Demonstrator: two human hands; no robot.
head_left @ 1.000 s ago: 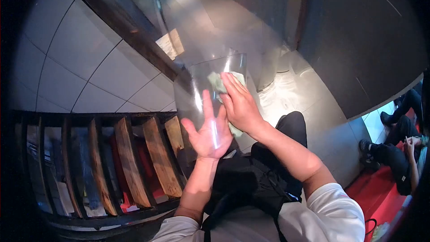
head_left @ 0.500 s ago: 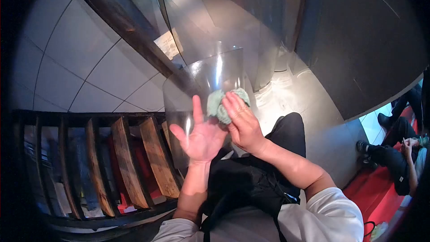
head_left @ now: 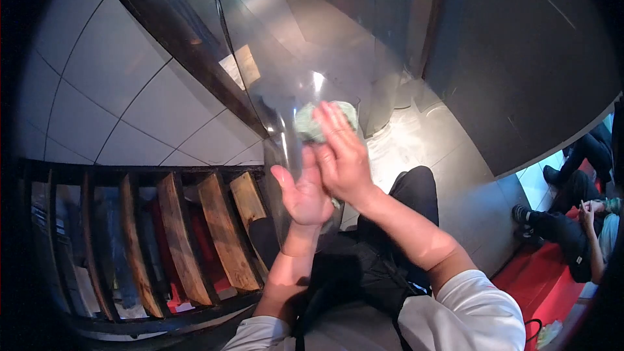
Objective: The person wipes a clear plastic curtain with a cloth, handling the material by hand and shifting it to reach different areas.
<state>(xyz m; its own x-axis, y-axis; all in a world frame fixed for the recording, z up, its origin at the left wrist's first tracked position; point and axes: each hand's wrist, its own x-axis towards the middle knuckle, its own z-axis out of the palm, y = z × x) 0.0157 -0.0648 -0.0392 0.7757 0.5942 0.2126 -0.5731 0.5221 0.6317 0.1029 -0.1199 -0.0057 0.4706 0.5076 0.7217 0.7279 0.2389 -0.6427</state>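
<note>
A curved, clear plastic sheet (head_left: 286,117) stands in front of my lap, with light glinting on it. My right hand (head_left: 346,164) presses a pale green cloth (head_left: 309,122) against the sheet, its fingers stretched out over the cloth. Below and to the left, my left hand (head_left: 305,195) is open, palm turned up and thumb spread, seen through the clear sheet. Its fingertips are partly hidden by my right hand.
Wooden slats (head_left: 188,240) in a dark frame are at the lower left. A large dark curved panel (head_left: 526,71) rises at the right. A person (head_left: 578,221) sits by a red surface (head_left: 539,279). A paper (head_left: 240,67) lies beyond the dark beam (head_left: 175,45).
My right hand and the cloth have moved up along the sheet. My left hand has shifted right, closer to the right one. The sheet has changed its tilt and looks more curled.
</note>
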